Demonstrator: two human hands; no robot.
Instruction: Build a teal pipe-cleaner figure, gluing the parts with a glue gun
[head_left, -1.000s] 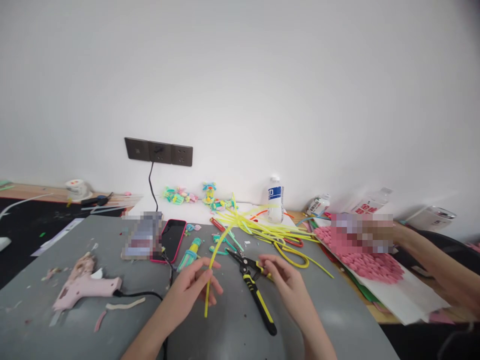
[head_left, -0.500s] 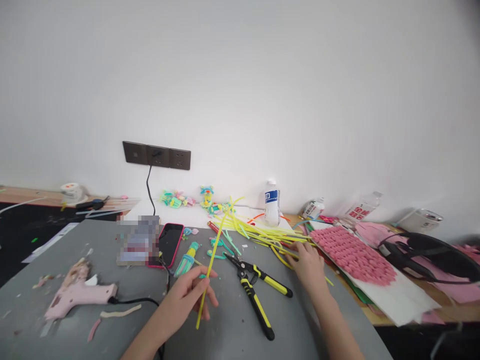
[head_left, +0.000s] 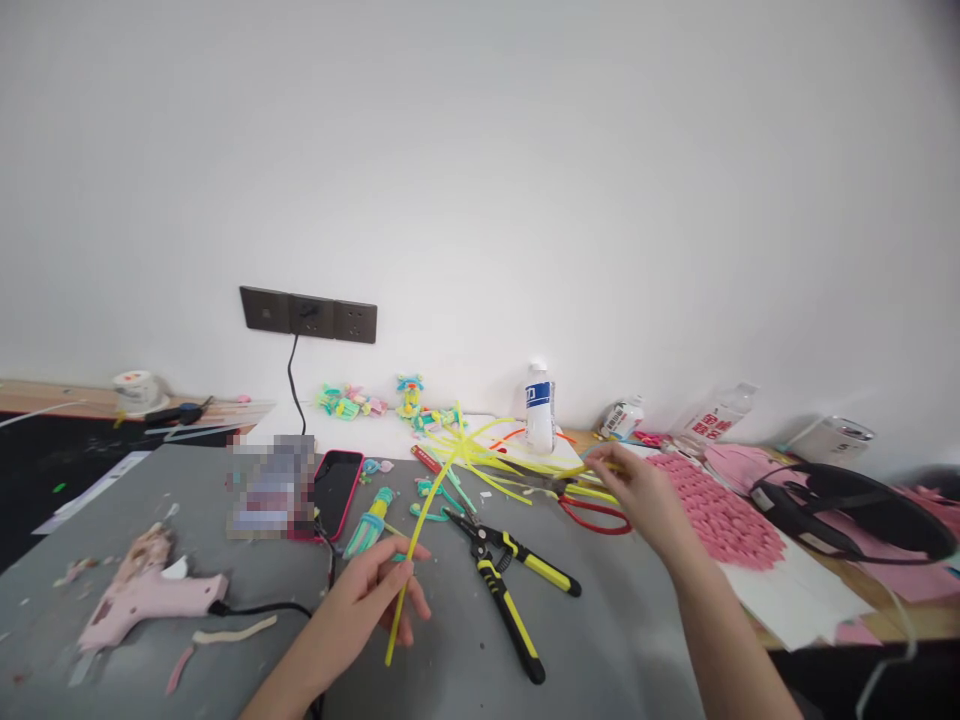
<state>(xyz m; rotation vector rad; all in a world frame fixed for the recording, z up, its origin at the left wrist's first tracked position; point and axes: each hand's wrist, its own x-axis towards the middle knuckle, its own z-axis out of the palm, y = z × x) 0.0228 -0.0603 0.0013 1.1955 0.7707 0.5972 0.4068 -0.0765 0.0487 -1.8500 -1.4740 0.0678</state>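
Observation:
My left hand (head_left: 382, 595) pinches one long yellow pipe cleaner (head_left: 424, 520) between thumb and fingers; it slants up toward a loose pile. My right hand (head_left: 634, 485) is closed around the right end of the yellow pipe cleaners (head_left: 517, 460), above the red-handled scissors (head_left: 596, 520). The scissors' blades lie partly among the yellow stems. Between my hands, yellow-and-black pliers (head_left: 510, 590) rest on the grey mat with handles spread. A bundled green-and-yellow piece (head_left: 371, 522) lies just beyond my left hand.
A pink glue gun (head_left: 154, 590) lies at left, its black cord running toward my left forearm. A phone (head_left: 339, 490) lies beyond. Small twisted figures (head_left: 410, 395) and a bottle (head_left: 539, 410) stand by the wall. At right are a pink woven piece (head_left: 731, 515) and a black headband (head_left: 847, 515).
My right hand has moved up and away with the yellow pipe cleaners, uncovering the red scissors handles. The left hand stays nearly in place, and its pipe cleaner now bends more.

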